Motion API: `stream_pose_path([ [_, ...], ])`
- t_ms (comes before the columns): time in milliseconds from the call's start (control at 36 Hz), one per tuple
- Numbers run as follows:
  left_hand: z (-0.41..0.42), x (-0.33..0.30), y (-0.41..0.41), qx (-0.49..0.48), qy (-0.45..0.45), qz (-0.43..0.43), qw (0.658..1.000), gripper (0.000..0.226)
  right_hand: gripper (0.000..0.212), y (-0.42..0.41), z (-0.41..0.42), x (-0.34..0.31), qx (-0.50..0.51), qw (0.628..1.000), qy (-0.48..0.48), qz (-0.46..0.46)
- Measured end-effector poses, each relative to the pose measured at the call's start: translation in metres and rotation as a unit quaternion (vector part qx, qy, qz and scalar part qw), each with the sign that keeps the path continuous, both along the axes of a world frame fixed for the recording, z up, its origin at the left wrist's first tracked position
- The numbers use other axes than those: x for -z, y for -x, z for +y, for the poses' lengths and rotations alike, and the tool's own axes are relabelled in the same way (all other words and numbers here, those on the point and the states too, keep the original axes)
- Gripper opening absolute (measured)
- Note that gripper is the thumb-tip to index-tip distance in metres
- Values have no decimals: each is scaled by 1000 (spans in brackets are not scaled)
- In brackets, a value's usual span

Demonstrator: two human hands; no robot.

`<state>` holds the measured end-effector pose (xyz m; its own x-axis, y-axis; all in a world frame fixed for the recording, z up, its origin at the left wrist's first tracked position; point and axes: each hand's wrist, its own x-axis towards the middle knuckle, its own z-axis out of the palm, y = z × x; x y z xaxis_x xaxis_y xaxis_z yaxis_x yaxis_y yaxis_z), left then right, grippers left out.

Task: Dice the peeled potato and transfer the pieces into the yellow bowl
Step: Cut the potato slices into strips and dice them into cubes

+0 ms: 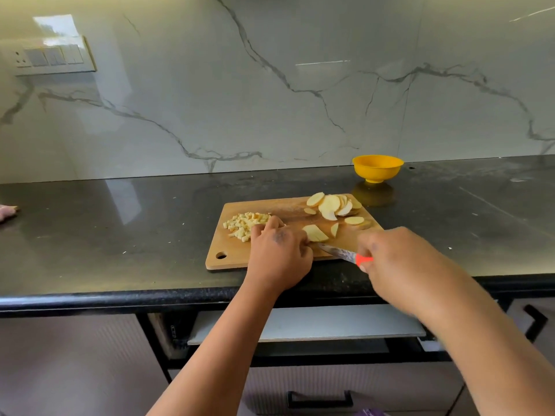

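yellow bowl [377, 167] stands beyond cutting board [240, 253] (potato slices [332, 205] between).

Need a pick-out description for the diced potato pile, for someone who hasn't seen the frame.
Find the wooden cutting board on the dark countertop. The diced potato pile sits at the board's far left, partly under the left hand. Unlike the potato slices fanned at the far right nearest the yellow bowl, it is a heap of little cubes.
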<state>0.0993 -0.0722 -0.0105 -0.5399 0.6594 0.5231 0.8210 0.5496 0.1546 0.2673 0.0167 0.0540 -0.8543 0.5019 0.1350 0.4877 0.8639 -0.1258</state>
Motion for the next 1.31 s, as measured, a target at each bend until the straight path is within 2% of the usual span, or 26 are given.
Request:
stream_pose_path([
  [83,0,3,2,15,-22,-11,1000,23,3,-13,16,-7,-20,998,55,24],
  [194,7,5,8,9,-111,-32,993,12,5,-9,44,-8,0,987,81,136],
  [278,21,0,3,16,-162,-63,985,13,11,4,59,6,32,973,77,214],
  [333,33,-8,-4,14,-101,-87,991,21,12,11,62,14,39,968,78,236],
  [389,48,-16,-10,-22,-6,-77,997,36,12,15,64,21,34,966,78,244],
  [444,62,-22,-14,-62,49,-60,995,45,12,18,65,24,30,965,73,248],
  [583,79,-29,-21,-117,53,-83,988,14,9,21,63,26,16,964,59,260],
  [667,83,-30,-22,-133,47,-122,982,19,9,21,63,28,11,962,59,268],
  [778,82,-33,-22,-156,16,-178,971,33,11,22,66,27,8,958,63,279],
  [889,76,-28,-30,-188,-40,-123,974,19,11,21,68,28,3,957,58,283],
  [972,74,-26,-31,-207,-47,-115,971,28,10,21,70,27,1,956,56,289],
  [1056,74,-23,-22,-188,-31,-198,961,35,10,21,71,26,-2,954,62,292],
  [1111,69,-21,-14,-169,-69,-248,952,46,10,20,72,26,-3,953,68,296],
  [1250,30,-23,2,-151,-241,-265,921,24,8,17,78,24,1,949,70,309],
  [1306,18,-24,8,-177,-261,-234,920,14,7,18,79,24,3,953,71,294],
])
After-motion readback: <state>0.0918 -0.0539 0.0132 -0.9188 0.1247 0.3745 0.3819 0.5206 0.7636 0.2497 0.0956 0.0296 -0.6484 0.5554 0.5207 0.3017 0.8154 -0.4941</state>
